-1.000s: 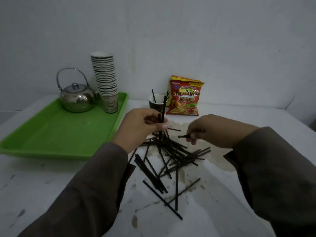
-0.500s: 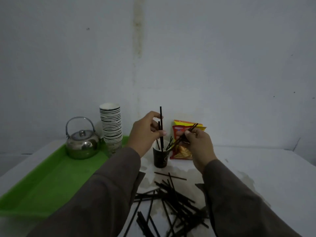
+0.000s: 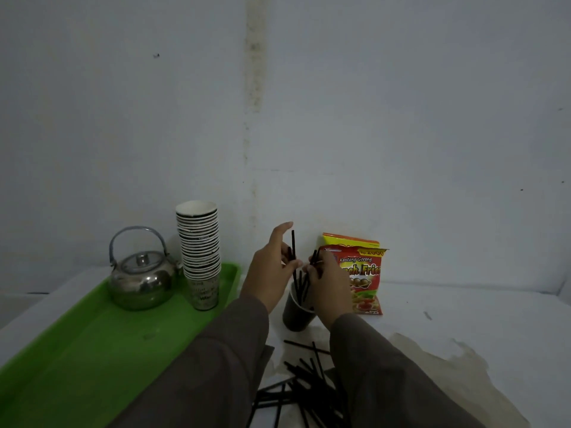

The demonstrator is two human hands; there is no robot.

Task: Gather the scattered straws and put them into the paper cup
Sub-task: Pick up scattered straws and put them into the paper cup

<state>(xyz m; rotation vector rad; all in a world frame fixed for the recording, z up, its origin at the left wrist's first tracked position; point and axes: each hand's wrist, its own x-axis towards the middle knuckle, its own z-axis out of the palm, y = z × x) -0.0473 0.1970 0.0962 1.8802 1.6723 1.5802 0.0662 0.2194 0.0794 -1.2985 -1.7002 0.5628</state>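
A dark paper cup (image 3: pixel 296 315) stands on the white table, half hidden behind my hands. My left hand (image 3: pixel 270 273) pinches one upright black straw (image 3: pixel 293 247) whose lower end is inside the cup, with the index finger lifted off it. My right hand (image 3: pixel 328 285) is at the cup's right rim, shut on a slanted straw (image 3: pixel 314 257) that also reaches into the cup. Several loose black straws (image 3: pixel 304 386) lie crossed in a heap on the table just in front of the cup, between my sleeves.
A green tray (image 3: pixel 92 350) on the left carries a metal kettle (image 3: pixel 142 276) and a tall stack of paper cups (image 3: pixel 200 251). A red and yellow snack bag (image 3: pixel 363 273) leans against the wall right behind the cup. A brownish stain (image 3: pixel 438 359) marks the table at right.
Both hands rose from the straw heap to the cup, each carrying a straw. The straws now dip into the cup, and my left index finger has lifted away.
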